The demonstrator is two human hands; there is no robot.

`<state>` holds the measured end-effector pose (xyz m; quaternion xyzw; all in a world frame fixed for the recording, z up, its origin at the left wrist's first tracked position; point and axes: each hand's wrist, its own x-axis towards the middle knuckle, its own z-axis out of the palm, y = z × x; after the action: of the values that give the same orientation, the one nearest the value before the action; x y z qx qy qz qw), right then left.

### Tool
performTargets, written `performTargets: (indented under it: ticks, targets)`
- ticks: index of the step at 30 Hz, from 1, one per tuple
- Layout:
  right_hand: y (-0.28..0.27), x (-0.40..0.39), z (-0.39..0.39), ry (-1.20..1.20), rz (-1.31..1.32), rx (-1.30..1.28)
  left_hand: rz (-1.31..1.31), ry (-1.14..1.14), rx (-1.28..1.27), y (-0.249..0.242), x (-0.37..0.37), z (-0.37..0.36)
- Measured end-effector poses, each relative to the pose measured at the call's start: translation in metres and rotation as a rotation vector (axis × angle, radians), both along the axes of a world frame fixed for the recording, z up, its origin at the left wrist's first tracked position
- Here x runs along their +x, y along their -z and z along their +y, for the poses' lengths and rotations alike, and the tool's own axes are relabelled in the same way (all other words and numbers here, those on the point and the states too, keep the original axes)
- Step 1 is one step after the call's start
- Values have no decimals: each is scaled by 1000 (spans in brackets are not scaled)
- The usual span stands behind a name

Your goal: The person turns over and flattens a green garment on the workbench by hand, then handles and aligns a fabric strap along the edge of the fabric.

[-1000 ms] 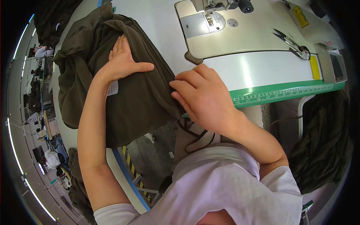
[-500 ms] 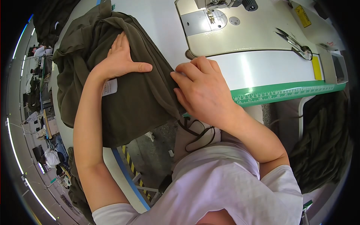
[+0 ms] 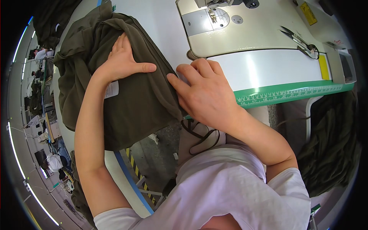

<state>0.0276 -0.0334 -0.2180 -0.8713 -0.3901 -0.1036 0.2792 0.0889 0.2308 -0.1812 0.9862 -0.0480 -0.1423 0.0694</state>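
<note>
A dark olive garment [image 3: 134,115] lies over the left part of the table and hangs past its front edge. My left hand [image 3: 124,59] rests on it with fingers spread, the fingertips partly under a fold. A white label [image 3: 112,89] shows beside my left wrist. At the garment's right edge is my right hand [image 3: 207,90], its fingers bent and apart, the index finger touching the cloth edge. Nothing is visibly gripped in it. A dark cord [image 3: 205,138] hangs below the garment's lower right corner.
The sewing machine [image 3: 218,21] stands at the upper right, with scissors [image 3: 301,42] on its bed. A green ruler strip [image 3: 291,92] runs along the table's front edge. More dark cloth [image 3: 331,142] is piled at the right. A walkway and hanging items lie far left.
The fingers of my right hand have shifted slightly left, with the index finger further over the cloth edge. My left hand stays in place.
</note>
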Motion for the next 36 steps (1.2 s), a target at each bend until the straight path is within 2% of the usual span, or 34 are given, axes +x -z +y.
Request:
performTargets:
  ticks: [21,33,36]
  targets:
    - [5,0,-1,-9,-56,2,15,24,165,-29,6,-30]
    - [8,-2,-3,-23,-77,61,180,32,347,-37,28,-39]
    - [10,-3,-4,-25,-38,144,208,9,350,-39,28,-43]
